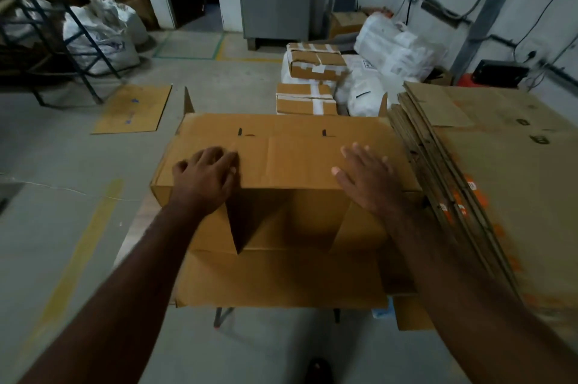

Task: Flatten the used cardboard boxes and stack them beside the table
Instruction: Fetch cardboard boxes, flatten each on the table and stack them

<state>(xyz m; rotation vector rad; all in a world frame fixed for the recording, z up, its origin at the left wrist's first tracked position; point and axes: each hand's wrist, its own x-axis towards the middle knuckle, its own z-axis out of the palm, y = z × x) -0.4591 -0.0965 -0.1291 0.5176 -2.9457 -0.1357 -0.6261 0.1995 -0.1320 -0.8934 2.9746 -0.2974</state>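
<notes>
A brown cardboard box lies on its side at the centre of the view, resting on a small worktop whose pale edge shows at 9 o'clock of the box. Its open end faces the viewer, flaps spread. The left hand rests on the box's top panel near the front edge, fingers loosely curved against the cardboard, gripping nothing. The right hand lies flat on the same panel, fingers straight and spread. At 3 o'clock, just beside the box, sits a stack of flattened boxes. At 10 o'clock one flattened sheet lies on the floor. At 12 o'clock stand taped parcels and white sacks.
</notes>
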